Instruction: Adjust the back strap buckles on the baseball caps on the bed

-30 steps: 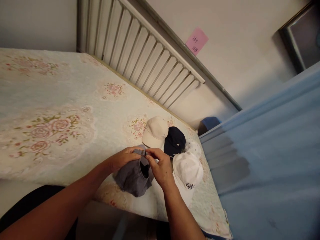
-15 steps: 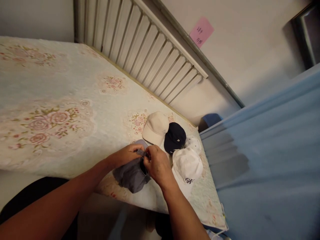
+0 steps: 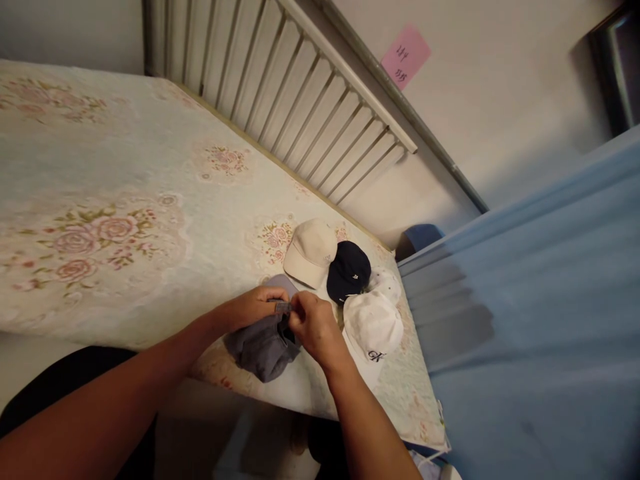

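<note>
A grey cap (image 3: 263, 345) lies on the flowered bed cover (image 3: 125, 200) near the bed's front edge. My left hand (image 3: 253, 307) pinches the cap's back strap from the left. My right hand (image 3: 313, 327) pinches the same strap from the right, fingers pressed together. Just beyond my hands lie a beige cap (image 3: 311, 251), a navy cap (image 3: 349, 270) and a white cap with a dark logo (image 3: 373, 325).
A slatted white headboard (image 3: 300, 100) runs along the bed's far side. A pink note (image 3: 405, 57) sticks to the wall above it. A blue curtain (image 3: 540, 300) hangs at the right, close to the caps.
My hands have closed in tighter on the grey cap's strap, and the cap's back opening has narrowed. The view has drifted slightly; the other caps lie where they were.
</note>
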Demonstrator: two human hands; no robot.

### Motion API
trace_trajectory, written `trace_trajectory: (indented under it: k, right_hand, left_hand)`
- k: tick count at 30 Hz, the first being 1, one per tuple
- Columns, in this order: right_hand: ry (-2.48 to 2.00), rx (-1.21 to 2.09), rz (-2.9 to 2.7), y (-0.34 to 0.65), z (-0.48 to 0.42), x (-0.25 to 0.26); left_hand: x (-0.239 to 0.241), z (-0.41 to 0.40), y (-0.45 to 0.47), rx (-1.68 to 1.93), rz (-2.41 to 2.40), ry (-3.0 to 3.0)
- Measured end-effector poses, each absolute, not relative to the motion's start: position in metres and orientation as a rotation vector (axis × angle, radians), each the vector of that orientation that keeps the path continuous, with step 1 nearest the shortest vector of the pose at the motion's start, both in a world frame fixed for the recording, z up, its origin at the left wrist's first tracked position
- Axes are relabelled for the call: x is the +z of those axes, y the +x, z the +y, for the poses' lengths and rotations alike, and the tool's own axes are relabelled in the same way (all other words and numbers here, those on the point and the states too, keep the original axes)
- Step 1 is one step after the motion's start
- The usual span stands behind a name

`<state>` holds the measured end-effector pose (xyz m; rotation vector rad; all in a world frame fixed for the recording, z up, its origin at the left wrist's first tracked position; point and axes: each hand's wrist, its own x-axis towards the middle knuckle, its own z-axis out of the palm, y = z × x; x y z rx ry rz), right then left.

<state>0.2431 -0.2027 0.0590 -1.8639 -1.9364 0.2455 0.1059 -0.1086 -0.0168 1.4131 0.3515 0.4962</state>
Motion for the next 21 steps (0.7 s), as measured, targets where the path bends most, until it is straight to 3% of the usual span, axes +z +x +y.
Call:
trace_trajectory:
  k: [6,10,14,19,21]
  right_hand:
    - [-1.623,0.985,-1.274,0.247,-0.206,0.045]
    - [-1.435,1.123,-1.058,0.249,-0.203,0.033]
    - [-1.557,1.016,-1.162,0.247,-0.204,0.041]
    - [-1.808,0.383,-1.698,0.241,-0.211,0.057]
    - [-1.847,0.276,-1.703,0.239,-0.212,0.056]
  left_hand:
    - [-0.013,-0.117,0.106,0.453,0.162,1.129]
    - [-0.014,-0.118,0.107,0.479,0.11,1.028]
    - [-0.014,-0.116,0.107,0.488,0.201,1.104]
    - [-0.016,-0.114,0.107,0.496,0.367,1.202]
    - [-0.016,-0.115,0.107,0.485,0.367,1.203]
